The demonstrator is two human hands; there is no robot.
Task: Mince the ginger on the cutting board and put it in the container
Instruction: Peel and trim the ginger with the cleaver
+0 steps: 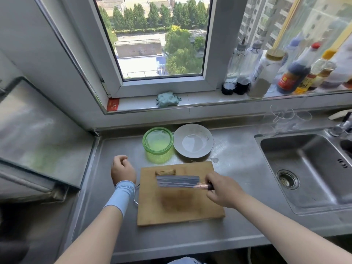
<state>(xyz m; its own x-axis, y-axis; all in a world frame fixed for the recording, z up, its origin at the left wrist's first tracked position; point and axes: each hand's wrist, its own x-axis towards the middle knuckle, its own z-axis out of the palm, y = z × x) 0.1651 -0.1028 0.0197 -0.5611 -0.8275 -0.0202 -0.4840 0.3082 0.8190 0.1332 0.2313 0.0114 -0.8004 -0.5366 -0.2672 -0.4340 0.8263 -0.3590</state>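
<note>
A piece of ginger (165, 171) lies near the far edge of the wooden cutting board (179, 208). My right hand (222, 189) grips the handle of a dark cleaver (178, 181), whose blade hangs just in front of the ginger and hides its near side. My left hand (122, 169) hovers over the steel counter left of the board, fingers loosely curled, holding nothing. A green transparent container (158, 144) stands behind the board, to the left of a grey bowl (193, 142).
A steel sink (308, 168) lies to the right, with a faucet (342, 126) and clear glasses (285, 121) behind it. Sauce bottles (293, 73) line the windowsill, where a folded green cloth (167, 100) also rests. A metal hob cover (34, 130) rises at the left.
</note>
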